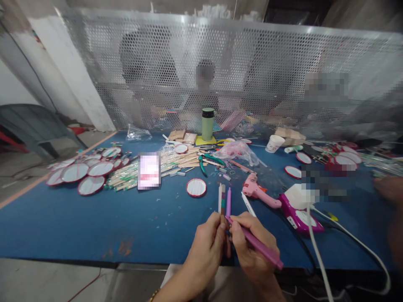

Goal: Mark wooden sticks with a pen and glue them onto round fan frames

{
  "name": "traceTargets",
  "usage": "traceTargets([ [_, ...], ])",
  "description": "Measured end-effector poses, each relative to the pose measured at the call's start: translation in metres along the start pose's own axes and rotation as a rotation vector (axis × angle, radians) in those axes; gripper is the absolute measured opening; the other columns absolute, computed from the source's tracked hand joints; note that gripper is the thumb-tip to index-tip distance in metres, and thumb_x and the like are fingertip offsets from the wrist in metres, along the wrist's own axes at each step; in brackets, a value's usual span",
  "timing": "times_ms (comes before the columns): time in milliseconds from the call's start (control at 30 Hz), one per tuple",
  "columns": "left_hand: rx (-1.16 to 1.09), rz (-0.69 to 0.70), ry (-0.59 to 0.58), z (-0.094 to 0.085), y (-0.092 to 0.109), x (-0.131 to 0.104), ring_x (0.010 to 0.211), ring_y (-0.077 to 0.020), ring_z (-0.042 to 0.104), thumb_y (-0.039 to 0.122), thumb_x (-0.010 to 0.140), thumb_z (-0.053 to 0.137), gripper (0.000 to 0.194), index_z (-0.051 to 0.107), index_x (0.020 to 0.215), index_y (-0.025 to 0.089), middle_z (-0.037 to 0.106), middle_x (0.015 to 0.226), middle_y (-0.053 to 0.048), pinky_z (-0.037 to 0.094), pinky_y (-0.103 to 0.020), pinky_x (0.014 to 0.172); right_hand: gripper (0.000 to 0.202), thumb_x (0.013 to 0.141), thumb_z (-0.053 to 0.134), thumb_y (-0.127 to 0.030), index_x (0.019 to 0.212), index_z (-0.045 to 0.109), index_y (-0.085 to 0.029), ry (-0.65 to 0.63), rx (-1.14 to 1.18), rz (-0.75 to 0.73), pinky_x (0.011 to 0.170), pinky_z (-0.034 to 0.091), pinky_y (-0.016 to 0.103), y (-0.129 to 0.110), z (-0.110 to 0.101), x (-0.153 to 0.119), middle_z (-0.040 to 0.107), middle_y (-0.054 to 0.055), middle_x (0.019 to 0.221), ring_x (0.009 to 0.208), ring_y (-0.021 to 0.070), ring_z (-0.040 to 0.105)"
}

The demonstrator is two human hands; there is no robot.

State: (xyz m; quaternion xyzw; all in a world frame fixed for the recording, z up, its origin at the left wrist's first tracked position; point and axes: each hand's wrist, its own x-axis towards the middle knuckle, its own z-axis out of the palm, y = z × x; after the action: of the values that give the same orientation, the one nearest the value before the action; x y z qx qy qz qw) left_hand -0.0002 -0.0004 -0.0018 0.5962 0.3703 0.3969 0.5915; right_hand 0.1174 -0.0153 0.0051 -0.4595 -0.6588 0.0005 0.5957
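My left hand (205,240) is closed round a flat wooden stick (223,195) that carries coloured bands. A pale stick (219,199) stands right beside it and seems to be in the same grip. In my right hand (253,241) is a pink-purple marker (261,246), its tip at the banded stick near my left thumb. Just beyond my fingers lies a lilac pen-like piece (228,202). A white pen (248,204) rests to its right. Farther up is a round white disc (196,187) with a red rim.
To the right are a pink glue gun (261,193), a magenta power strip (291,214) with white cables, and another person's hand (388,188). Red-rimmed discs (74,172), bundled sticks, a lit phone (149,172) and teal-handled pliers (202,165) lie left and ahead. A perforated metal panel (176,100) backs the table.
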Motion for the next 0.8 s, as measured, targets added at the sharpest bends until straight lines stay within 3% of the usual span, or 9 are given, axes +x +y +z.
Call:
traceTargets([
  [800,0.015,-0.009,0.008,0.0000,0.0005,-0.0013,0.047,-0.0083,0.038,0.046,0.099,0.040,0.033,0.043,0.077,0.021,0.045,0.054,0.007,0.032,-0.020,0.049,0.013,0.090,0.056,-0.012,0.085,0.065,-0.019,0.016,-0.020,-0.006,0.051,0.053,0.019,0.0004,0.0002,0.0005,0.068,-0.001,0.066,0.052,0.0105,0.065],
])
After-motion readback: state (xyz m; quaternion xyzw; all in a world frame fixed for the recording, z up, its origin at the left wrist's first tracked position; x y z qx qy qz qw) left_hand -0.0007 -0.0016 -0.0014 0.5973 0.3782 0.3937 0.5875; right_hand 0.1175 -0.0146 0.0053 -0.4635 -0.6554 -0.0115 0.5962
